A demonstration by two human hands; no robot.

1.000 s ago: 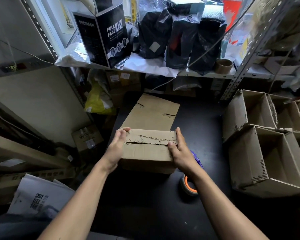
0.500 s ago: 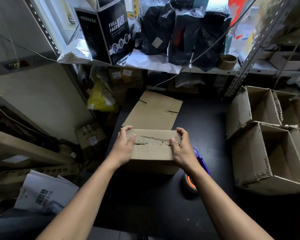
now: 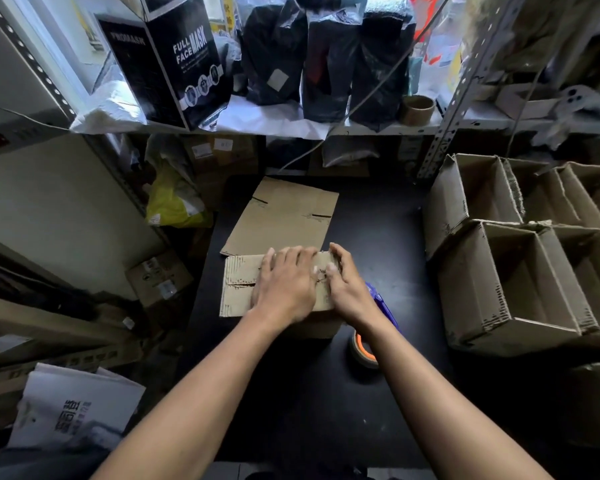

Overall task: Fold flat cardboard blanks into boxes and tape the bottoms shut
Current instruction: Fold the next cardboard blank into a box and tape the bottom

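Table (image 3: pixel 378 237), black, stands among cluttered metal shelves (image 3: pixel 465 81). Under both hands sits the box (image 3: pixel 238 285), its brown flaps folded shut with a ragged seam. The left hand (image 3: pixel 286 284) presses flat on it, fingers straight; the right hand (image 3: pixel 347 289) presses beside it, fingers straight. Beyond the fingertips lies a flat blank (image 3: pixel 284 216); a tape roll (image 3: pixel 362 348) sits under the right wrist; finished boxes (image 3: pixel 482 289) stand right of it.

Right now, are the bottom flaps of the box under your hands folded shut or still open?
Folded shut: both flaps lie flat, meeting at a seam, with the left hand pressing them down.
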